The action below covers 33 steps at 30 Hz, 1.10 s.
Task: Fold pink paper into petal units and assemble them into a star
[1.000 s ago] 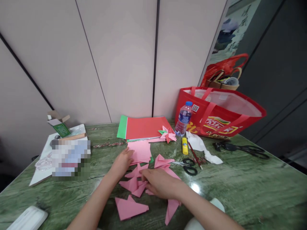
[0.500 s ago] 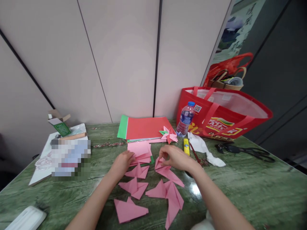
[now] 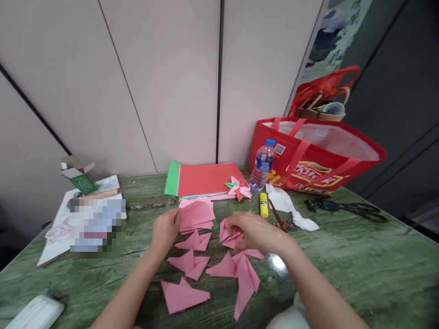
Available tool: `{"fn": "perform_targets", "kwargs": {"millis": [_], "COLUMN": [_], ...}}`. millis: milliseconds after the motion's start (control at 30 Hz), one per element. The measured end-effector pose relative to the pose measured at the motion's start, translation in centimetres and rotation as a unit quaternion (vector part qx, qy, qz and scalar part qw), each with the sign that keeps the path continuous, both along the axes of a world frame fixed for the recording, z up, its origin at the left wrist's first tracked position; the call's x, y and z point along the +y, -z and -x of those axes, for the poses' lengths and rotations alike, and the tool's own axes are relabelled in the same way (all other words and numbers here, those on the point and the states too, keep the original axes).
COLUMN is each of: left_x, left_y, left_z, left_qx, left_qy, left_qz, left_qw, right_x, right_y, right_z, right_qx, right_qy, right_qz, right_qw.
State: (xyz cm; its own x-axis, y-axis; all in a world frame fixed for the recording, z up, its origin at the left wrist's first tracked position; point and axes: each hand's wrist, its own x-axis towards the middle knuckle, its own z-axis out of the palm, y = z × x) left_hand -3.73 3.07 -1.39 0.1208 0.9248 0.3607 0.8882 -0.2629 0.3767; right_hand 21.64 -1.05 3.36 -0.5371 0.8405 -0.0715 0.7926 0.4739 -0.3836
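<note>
At the left edge of a stack of pink paper sheets (image 3: 197, 214), my left hand (image 3: 166, 228) has its fingers closed on the top sheet. My right hand (image 3: 254, 230) bends its fingers and thumb around a folded pink paper piece (image 3: 224, 232), partly hiding it. Below that hand lie a joined pair of pink folds (image 3: 245, 272), with one pointed end at the lower right. Three more folded pieces form a column on the left: one just under the stack (image 3: 195, 242), one in the middle (image 3: 192, 264), and one nearest me (image 3: 183, 297).
Behind the stack lie red and green sheets (image 3: 207, 178) with a finished paper star (image 3: 239, 188). To the right are a glue stick (image 3: 264, 204), a water bottle (image 3: 262, 167), tissue (image 3: 291, 205), scissors (image 3: 360, 210) and a red bag (image 3: 318, 160). A small green box (image 3: 82, 183) stands left.
My left hand has drawn slightly left to the edge of the stack, and the top sheet has shifted. My right hand has moved its thumb lower over the folded piece. The view has tilted slightly.
</note>
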Motion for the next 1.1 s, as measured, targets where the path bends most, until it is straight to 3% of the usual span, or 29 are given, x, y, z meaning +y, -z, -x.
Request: {"fn": "perform_targets", "kwargs": {"millis": [233, 433, 600, 700, 833, 967, 1100], "left_x": [0.1, 0.0, 0.0, 0.0, -0.1, 0.0, 0.1], "left_y": [-0.2, -0.4, -0.5, -0.5, -0.4, 0.1, 0.6], "left_z": [0.2, 0.1, 0.1, 0.1, 0.0, 0.0, -0.1], "left_qx": [-0.034, -0.041, -0.039, -0.037, -0.024, 0.009, 0.042], "left_qy": [-0.033, -0.039, -0.044, -0.046, -0.02, 0.028, 0.063], "left_qz": [-0.047, -0.062, -0.069, -0.072, -0.06, -0.02, 0.015], "left_qw": [0.998, 0.997, 0.996, 0.996, 0.998, 0.999, 0.997], "right_x": [-2.2, -1.6, -0.5, 0.0, 0.2, 0.4, 1.0], "right_y": [0.2, 0.3, 0.2, 0.4, 0.6, 1.2, 2.3], "right_z": [2.7, 1.2, -0.3, -1.0, -1.5, -1.4, -1.1], "right_qx": [-0.14, -0.053, -0.04, -0.019, 0.001, 0.034, -0.004], "right_qy": [-0.055, -0.045, 0.069, 0.097, 0.103, 0.057, 0.06], "right_qz": [0.056, 0.029, -0.055, -0.063, -0.05, -0.027, 0.017], "right_qw": [0.987, 0.997, 0.995, 0.993, 0.993, 0.997, 0.998]}}
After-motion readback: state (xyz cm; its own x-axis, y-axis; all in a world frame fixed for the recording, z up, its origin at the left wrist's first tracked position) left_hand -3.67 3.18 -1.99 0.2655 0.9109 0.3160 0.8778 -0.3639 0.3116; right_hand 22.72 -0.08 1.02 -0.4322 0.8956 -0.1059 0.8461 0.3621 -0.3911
